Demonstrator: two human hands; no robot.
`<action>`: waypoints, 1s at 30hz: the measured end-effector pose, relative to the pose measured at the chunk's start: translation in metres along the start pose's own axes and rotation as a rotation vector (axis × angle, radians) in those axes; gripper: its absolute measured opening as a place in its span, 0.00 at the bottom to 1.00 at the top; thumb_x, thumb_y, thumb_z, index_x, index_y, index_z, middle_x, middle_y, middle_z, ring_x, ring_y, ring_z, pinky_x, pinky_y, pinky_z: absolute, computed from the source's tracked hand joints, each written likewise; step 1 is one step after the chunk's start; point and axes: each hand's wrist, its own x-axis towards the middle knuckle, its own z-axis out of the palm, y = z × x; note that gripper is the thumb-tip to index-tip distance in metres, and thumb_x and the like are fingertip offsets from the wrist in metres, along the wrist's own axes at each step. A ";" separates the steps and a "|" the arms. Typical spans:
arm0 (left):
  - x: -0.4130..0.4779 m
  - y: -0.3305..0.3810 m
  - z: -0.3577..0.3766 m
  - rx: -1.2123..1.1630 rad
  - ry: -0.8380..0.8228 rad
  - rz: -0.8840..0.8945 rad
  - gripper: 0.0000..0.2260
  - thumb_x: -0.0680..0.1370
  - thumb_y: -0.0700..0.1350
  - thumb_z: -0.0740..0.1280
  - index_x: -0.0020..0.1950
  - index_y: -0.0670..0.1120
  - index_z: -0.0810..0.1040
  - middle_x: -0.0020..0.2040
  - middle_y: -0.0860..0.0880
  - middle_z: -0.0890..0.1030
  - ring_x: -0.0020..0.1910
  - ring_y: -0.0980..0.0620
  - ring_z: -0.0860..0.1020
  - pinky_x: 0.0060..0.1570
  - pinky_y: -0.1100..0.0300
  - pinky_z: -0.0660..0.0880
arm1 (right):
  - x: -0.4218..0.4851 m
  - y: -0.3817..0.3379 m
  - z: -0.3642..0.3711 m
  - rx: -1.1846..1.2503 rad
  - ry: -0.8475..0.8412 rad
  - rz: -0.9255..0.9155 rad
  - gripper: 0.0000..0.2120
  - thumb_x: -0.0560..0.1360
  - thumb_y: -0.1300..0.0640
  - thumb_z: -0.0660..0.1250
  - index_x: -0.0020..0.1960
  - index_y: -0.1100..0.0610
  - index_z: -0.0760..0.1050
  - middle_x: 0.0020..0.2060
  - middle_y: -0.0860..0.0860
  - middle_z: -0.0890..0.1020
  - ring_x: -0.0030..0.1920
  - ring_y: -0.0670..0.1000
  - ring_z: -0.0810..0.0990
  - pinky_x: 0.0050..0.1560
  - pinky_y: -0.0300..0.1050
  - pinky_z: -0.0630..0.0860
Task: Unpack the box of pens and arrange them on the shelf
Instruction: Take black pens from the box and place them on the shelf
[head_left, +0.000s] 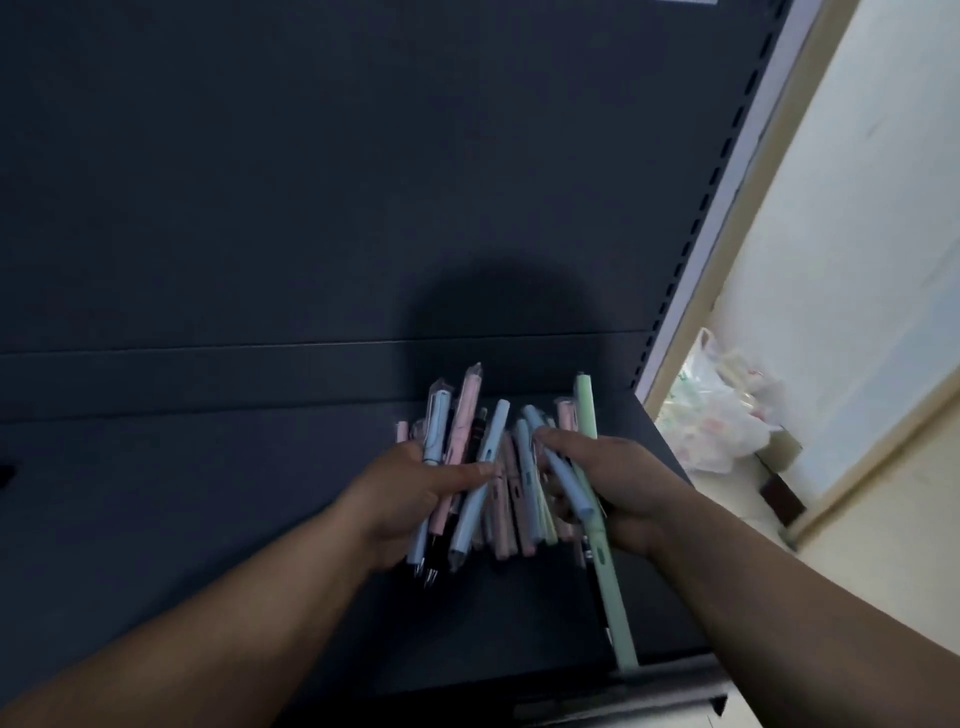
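1. The left hand (400, 488) has its fingers curled round a bunch of pens (480, 483). Its thumb is stretched across the front of them, pressing on pale blue, pink and black barrels.
2. The right hand (628, 478) grips more of the pens. One finger reaches out to the left over their tops, and the others are wrapped underneath, hidden from view.
3. In the right hand's grasp are a light blue pen (558, 467) and a long green pen (602, 561).
4. The whole cluster sits between the two hands, above the right part of the dark shelf (208, 493). I cannot tell whether the middle pens lie on the shelf or are lifted off it.
5. The pens run lengthwise from near to far and fan out a little at their far ends. Several are in clear sleeves.
6. The green pen is the longest. Its near end reaches down towards the shelf's front edge, and its far end tilts slightly left.
7. To the right, beyond a slotted post (727, 208), a plastic bag (717, 415) sits on the floor by the wall.
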 end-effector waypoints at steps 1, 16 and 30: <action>-0.002 0.000 0.005 -0.009 0.007 0.005 0.15 0.70 0.40 0.74 0.55 0.38 0.78 0.41 0.43 0.84 0.37 0.47 0.83 0.33 0.55 0.79 | 0.005 -0.003 -0.001 0.003 -0.025 0.000 0.14 0.70 0.52 0.75 0.43 0.62 0.78 0.28 0.54 0.76 0.23 0.50 0.73 0.24 0.40 0.71; -0.033 0.007 -0.005 0.053 0.053 -0.020 0.10 0.73 0.38 0.72 0.53 0.38 0.77 0.39 0.40 0.81 0.34 0.46 0.79 0.32 0.58 0.78 | 0.012 -0.010 0.025 0.074 -0.011 -0.056 0.10 0.71 0.57 0.73 0.49 0.63 0.80 0.32 0.55 0.79 0.25 0.50 0.78 0.25 0.41 0.75; 0.000 0.009 -0.023 -0.376 0.288 -0.019 0.08 0.76 0.44 0.69 0.45 0.40 0.80 0.32 0.45 0.82 0.27 0.53 0.79 0.28 0.63 0.77 | 0.010 0.007 0.058 0.044 0.061 -0.426 0.04 0.71 0.56 0.74 0.45 0.50 0.84 0.41 0.50 0.85 0.43 0.52 0.84 0.44 0.49 0.81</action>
